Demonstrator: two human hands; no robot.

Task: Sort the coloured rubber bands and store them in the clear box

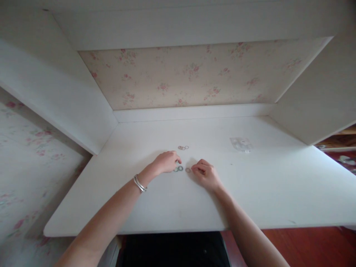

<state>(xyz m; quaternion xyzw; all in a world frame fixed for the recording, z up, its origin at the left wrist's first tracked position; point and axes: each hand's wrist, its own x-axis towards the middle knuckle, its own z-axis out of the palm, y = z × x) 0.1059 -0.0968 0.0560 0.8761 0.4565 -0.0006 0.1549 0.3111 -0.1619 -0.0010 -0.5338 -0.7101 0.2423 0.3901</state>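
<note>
Resting on a white desk (116,200) set into an alcove with floral wallpaper (194,76) behind it, two bare forearms reach in from the bottom edge. On the far left, more of the same wallpaper covers a side wall. The left wrist wears a pair of silver bangles (139,183). The left hand (166,162) lies knuckles up with its fingers curled loosely down to the desk; whether anything is pinched under the fingertips cannot be told. Just beside those fingertips lie two small bluish rings (178,169), touching each other. Beyond them, a little farther back on the desk, sits a small cluster of reddish rings (183,147). Next comes a single pale ring (188,170), just at the fingertips of the right hand (205,173), whose fingers are bunched together in a pinch; it is too small to tell if they hold anything. Well apart to the right lies a crumpled clear plastic bag (241,144).

As a judgement, the rings are tiny and light, so a sweep of a wrist or sleeve-less forearm could scatter them, and one rolling off the front edge onto the floor (306,241) would be hard to find.

No brand, label or readable writing shows anywhere.
</note>
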